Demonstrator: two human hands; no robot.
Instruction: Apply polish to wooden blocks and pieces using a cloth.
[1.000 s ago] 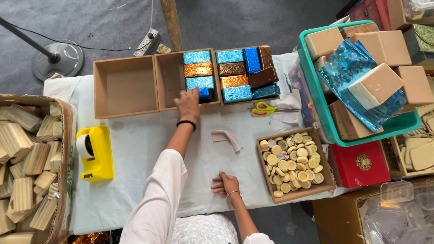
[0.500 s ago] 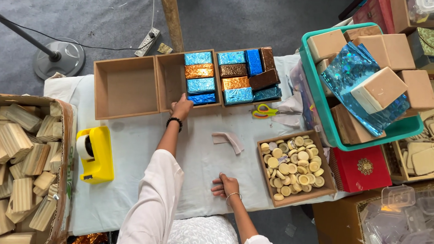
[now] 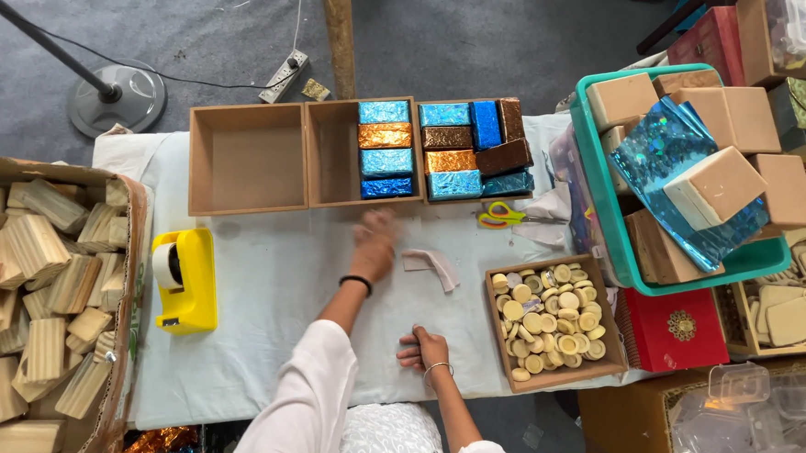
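Observation:
My left hand [image 3: 374, 244] hovers blurred over the white table cloth [image 3: 280, 284], just in front of the middle wooden box [image 3: 333, 158]; it holds nothing and its fingers are apart. That box holds a column of blue and copper foil-wrapped blocks [image 3: 384, 149] along its right side. The box to its right [image 3: 473, 147] is packed with blue, copper and brown wrapped blocks. My right hand [image 3: 425, 349] rests flat on the cloth near the front edge, empty. A small strip of pale paper [image 3: 433, 265] lies between the two hands.
An empty wooden box [image 3: 246, 158] sits at the left. A yellow tape dispenser [image 3: 181, 279], scissors [image 3: 505, 217], a tray of round yellow pieces [image 3: 550, 321], a green crate of tan blocks [image 3: 682, 168] and a carton of wooden blocks [image 3: 31, 299] surround the work area.
My left hand has drawn back from the middle wooden box toward me and now hangs over the cloth. My right hand has stayed in place.

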